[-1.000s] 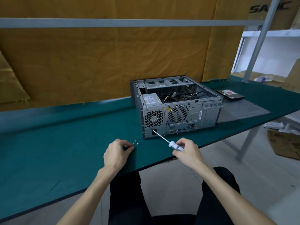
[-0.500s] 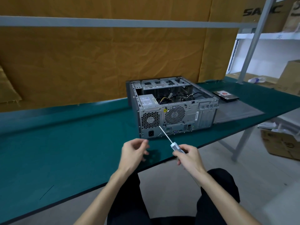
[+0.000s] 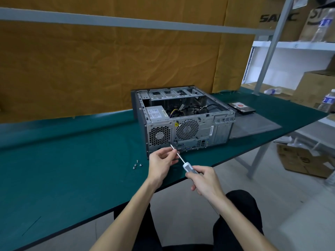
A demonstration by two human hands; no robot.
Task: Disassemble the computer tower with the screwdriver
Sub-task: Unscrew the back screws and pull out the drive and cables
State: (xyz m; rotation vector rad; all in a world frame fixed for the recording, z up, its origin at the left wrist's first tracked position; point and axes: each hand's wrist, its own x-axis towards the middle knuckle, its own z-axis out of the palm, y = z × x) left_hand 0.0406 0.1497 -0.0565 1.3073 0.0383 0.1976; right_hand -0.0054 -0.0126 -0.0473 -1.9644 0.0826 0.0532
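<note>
An open grey computer tower (image 3: 203,122) lies on its side on the green table (image 3: 72,160), its rear panel with two fan grilles facing me. My right hand (image 3: 204,180) grips the white handle of a screwdriver (image 3: 186,166). The tool's thin shaft slants up and left, and its tip sits at the lower edge of the power supply grille. My left hand (image 3: 161,162) pinches the shaft near the tip with thumb and fingers. Several small loose screws (image 3: 137,164) lie on the table left of the tower.
A hard drive (image 3: 241,107) and a flat grey side panel (image 3: 253,125) lie right of the tower. Shelves with cardboard boxes and water bottles (image 3: 326,100) stand at the right. A box (image 3: 304,160) sits on the floor. Brown cloth hangs behind the table.
My left hand left the screws on the table, rose to the right and took hold of the screwdriver shaft. The screwdriver tip moved up from the power socket toward the grille's lower edge.
</note>
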